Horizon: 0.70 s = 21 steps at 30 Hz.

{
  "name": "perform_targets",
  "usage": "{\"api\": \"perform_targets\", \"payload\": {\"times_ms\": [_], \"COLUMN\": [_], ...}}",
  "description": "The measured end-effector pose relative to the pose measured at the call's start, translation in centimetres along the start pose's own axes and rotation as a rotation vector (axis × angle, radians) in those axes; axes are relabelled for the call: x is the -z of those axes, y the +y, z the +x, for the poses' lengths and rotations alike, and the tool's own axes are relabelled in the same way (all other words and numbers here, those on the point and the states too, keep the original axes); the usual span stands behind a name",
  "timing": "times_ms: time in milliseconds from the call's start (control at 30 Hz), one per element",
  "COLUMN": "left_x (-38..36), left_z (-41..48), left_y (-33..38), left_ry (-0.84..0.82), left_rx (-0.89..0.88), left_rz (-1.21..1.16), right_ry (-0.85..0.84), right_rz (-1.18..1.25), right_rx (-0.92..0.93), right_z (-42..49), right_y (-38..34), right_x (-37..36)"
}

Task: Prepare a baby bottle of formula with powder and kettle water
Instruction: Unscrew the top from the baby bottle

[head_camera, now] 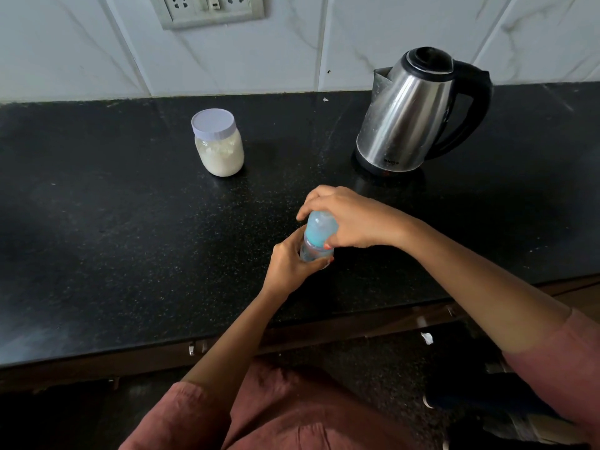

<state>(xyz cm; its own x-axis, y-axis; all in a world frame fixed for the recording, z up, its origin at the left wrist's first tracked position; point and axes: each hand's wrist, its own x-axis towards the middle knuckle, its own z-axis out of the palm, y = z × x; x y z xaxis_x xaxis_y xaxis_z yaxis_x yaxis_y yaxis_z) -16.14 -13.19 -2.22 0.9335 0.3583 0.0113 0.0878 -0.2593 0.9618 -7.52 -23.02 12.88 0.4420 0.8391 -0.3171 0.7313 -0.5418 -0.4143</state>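
Black speckled stone makes up the counter (130,238), seen from the head camera, with white marbled wall tiles (81,43) behind it and a switch plate (207,8) at the far edge of view. Near the middle, close to the front edge, a baby bottle (316,241) stands on the counter. The left hand (290,264) is wrapped around its clear lower body, and the right hand (347,219) is clasped over its pale blue cap from above, fingers curled down around it. Farther back and to the left, well apart from the hands, a clear jar (219,144) of off-white powder sits with its white lid on. At the far right stands a steel kettle (412,115) with a black lid and handle, its spout turned left. Reddish-brown sleeves (558,358) cover the upper arms.
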Motion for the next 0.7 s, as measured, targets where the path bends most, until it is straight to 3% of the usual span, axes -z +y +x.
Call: {"api": "perform_targets", "payload": {"times_ms": [167, 400, 600, 700], "left_x": [-0.03, -0.03, -0.07, -0.05], "left_z": [-0.14, -0.04, -0.07, -0.08], "left_y": [0.07, 0.13, -0.07, -0.05], "left_ry": [0.001, 0.017, -0.002, 0.001], "left_rx": [-0.008, 0.001, -0.002, -0.006], "left_rz": [0.0, 0.018, 0.01, 0.029], "right_ry": [0.178, -0.021, 0.163, 0.154], "right_rz": [-0.097, -0.031, -0.049, 0.002], "right_rx": [-0.163, -0.002, -0.103, -0.072], "right_z": [0.06, -0.2, -0.19, -0.45], "right_y": [0.07, -0.16, 0.26, 0.02], "right_x": [-0.74, -0.23, -0.74, -0.33]}}
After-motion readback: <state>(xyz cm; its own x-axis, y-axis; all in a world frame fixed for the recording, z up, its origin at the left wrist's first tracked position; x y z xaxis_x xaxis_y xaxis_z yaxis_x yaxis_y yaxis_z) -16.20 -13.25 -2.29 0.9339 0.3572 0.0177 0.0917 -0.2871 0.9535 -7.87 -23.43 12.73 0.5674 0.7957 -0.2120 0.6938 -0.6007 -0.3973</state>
